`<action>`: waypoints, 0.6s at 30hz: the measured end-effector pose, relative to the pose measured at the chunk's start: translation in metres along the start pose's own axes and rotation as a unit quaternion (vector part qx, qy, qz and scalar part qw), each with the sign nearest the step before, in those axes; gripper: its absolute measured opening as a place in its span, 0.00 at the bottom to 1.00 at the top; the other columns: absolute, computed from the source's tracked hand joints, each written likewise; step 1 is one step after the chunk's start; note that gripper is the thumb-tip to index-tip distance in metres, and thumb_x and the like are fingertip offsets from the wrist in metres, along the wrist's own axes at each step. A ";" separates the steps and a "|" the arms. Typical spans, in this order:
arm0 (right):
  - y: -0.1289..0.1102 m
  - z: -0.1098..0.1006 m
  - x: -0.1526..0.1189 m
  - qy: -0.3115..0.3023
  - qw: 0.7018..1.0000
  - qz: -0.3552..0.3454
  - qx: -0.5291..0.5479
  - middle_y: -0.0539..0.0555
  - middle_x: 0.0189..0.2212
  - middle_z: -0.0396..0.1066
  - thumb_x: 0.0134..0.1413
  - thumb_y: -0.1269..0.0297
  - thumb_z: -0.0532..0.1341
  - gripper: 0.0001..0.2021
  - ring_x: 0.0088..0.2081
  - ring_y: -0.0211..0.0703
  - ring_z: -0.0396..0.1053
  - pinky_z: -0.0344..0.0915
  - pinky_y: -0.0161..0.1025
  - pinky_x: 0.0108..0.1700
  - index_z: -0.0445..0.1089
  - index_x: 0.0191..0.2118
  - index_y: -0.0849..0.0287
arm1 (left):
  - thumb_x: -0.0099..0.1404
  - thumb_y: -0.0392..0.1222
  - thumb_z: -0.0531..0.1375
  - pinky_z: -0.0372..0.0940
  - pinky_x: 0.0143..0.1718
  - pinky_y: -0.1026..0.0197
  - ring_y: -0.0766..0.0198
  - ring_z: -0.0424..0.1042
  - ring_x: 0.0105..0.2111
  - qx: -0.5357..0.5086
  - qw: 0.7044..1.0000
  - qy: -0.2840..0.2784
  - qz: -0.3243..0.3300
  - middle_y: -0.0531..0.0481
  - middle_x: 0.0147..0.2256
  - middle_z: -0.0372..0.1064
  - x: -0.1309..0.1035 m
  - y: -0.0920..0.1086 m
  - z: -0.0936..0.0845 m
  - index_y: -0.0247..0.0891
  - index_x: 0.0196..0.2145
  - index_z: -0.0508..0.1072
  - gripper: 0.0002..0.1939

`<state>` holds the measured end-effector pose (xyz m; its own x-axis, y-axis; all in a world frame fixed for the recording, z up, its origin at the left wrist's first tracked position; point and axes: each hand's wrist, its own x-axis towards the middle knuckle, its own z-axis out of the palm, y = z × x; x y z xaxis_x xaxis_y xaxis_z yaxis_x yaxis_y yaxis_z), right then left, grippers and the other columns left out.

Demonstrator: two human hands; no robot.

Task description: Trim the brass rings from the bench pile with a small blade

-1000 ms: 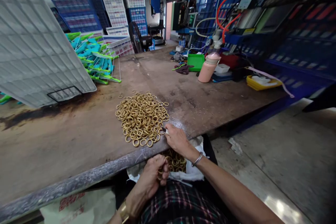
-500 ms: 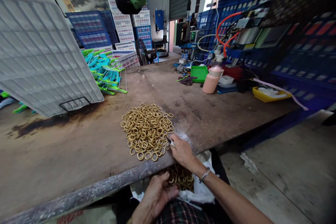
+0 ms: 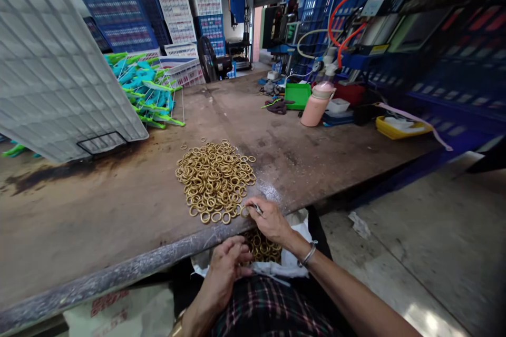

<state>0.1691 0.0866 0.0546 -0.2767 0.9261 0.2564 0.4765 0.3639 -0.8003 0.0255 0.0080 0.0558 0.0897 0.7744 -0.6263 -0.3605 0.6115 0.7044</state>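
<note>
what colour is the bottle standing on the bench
The bottle is pink, a soft peachy shade; it shows best in the head view.

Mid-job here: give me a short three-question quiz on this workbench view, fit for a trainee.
1. True or false: the pink bottle stands to the right of the pile of gold-coloured rings.
2. Which hand is closer to that pile? A) left hand B) right hand
3. Fill in: the shallow container at the right end of the table is coloured ____.
Key: 1 true; 2 B; 3 yellow.
</note>
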 end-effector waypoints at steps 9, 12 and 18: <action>-0.011 0.008 -0.012 -0.021 0.997 -0.073 0.015 0.54 0.32 0.70 0.54 0.70 0.51 0.08 0.35 0.39 0.67 0.61 0.36 0.39 0.66 0.37 0.60 | 0.53 0.54 0.59 0.46 0.11 0.73 0.77 0.52 0.13 0.047 0.990 0.007 0.132 0.60 0.18 0.58 0.007 0.028 0.010 0.38 0.33 0.63 0.17; -0.014 0.009 -0.013 -0.030 0.998 -0.053 0.024 0.53 0.31 0.70 0.55 0.68 0.51 0.08 0.34 0.39 0.66 0.61 0.35 0.38 0.66 0.37 0.61 | 0.53 0.54 0.59 0.45 0.12 0.73 0.77 0.50 0.12 0.047 0.991 -0.022 0.121 0.61 0.17 0.56 0.011 0.027 0.008 0.38 0.29 0.62 0.17; -0.024 0.006 -0.012 -0.069 0.996 0.043 0.047 0.47 0.22 0.64 0.59 0.60 0.48 0.14 0.25 0.34 0.59 0.56 0.31 0.30 0.66 0.31 0.61 | 0.53 0.55 0.58 0.47 0.12 0.72 0.77 0.52 0.12 0.118 0.982 0.013 0.149 0.60 0.16 0.59 0.009 0.026 0.009 0.37 0.25 0.62 0.17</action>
<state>0.1562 0.0663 0.0672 -0.3541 0.9284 0.1127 0.4258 0.2673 -0.8644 0.0253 0.0319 0.0715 -0.0118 0.9221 -0.3869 -0.1428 0.3814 0.9133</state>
